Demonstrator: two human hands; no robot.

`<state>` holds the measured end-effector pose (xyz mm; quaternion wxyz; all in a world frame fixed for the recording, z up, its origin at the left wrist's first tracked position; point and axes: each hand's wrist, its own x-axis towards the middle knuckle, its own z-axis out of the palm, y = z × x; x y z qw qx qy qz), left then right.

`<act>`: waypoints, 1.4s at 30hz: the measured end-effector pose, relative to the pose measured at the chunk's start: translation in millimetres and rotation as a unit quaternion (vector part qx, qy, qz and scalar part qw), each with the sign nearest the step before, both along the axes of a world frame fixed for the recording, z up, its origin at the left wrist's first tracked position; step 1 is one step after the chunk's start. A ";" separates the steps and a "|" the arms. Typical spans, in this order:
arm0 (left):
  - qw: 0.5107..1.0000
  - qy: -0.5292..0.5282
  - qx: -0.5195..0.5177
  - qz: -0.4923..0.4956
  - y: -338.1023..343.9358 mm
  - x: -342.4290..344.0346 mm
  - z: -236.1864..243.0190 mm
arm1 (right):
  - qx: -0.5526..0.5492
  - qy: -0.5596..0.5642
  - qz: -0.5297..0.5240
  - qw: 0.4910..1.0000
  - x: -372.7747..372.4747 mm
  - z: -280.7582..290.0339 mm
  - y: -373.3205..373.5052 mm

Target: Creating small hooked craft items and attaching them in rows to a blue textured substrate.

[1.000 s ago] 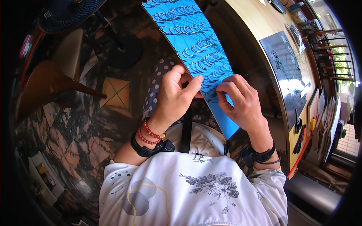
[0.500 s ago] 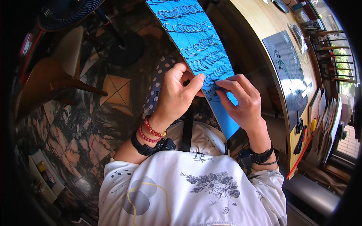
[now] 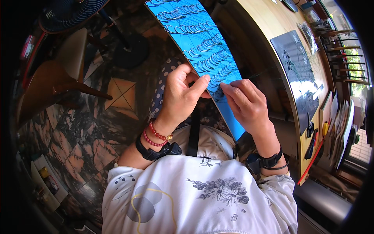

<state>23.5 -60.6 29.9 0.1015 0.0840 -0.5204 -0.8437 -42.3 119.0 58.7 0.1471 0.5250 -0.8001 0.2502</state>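
Observation:
A long blue board (image 3: 230,117) slants across my lap, its near end pointing to the lower right. Several rows of curved dark hooks (image 3: 212,61) with thin lines cover its upper part. My left hand (image 3: 180,93) grips the board's left edge, thumb on top and fingers curled underneath. Over the lowest row, my right hand (image 3: 249,102) has thumb and forefinger pinched at the board's surface. Whatever sits between those fingertips is too small and hidden to make out.
To the right stands a wooden table (image 3: 265,17) with a dark glossy sheet (image 3: 298,58), scissors (image 3: 309,126) and a yellow-handled tool (image 3: 325,128) near its edge. Upright papers (image 3: 339,124) line its far right. A wooden chair (image 3: 58,80) and a fan (image 3: 72,15) are at left.
The board has shifted slightly left at its far end. My right hand has turned a little, its fingertips moving slightly up and left along the lowest row. My left hand keeps its hold.

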 end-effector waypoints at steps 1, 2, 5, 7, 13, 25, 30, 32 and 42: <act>1.000 0.000 0.000 0.000 0.1 0.0 -0.9 | 0.003 0.013 -0.001 1.000 -0.1 -0.7 0.0; 1.000 0.001 0.008 0.003 0.3 0.0 -1.7 | 0.003 0.013 0.000 1.000 -0.3 -0.5 0.6; 1.000 -0.002 0.024 0.007 1.4 0.7 -0.5 | 0.029 0.006 0.016 0.999 -0.3 -0.1 3.0; 0.999 -0.007 0.033 0.009 2.2 0.8 0.1 | 0.037 0.013 0.008 0.999 0.4 -1.6 3.7; 1.000 -0.016 0.016 0.011 -0.9 0.4 -3.0 | 0.013 -0.040 -0.013 0.999 2.8 -3.4 0.8; 0.999 -0.016 0.026 0.011 1.6 2.2 -4.0 | 0.036 -0.020 0.025 0.999 -1.6 -0.7 0.4; 1.000 -0.013 0.017 0.019 2.4 2.7 -7.3 | 0.051 -0.034 0.021 0.998 -1.7 -4.7 1.7; 1.000 -0.014 0.005 0.021 2.1 2.5 -9.8 | 0.053 -0.036 0.020 0.998 -2.2 -6.4 1.3; 0.996 -0.006 -0.057 0.066 -45.9 7.6 11.6 | -0.059 -0.052 -0.112 0.991 -8.1 22.2 0.2</act>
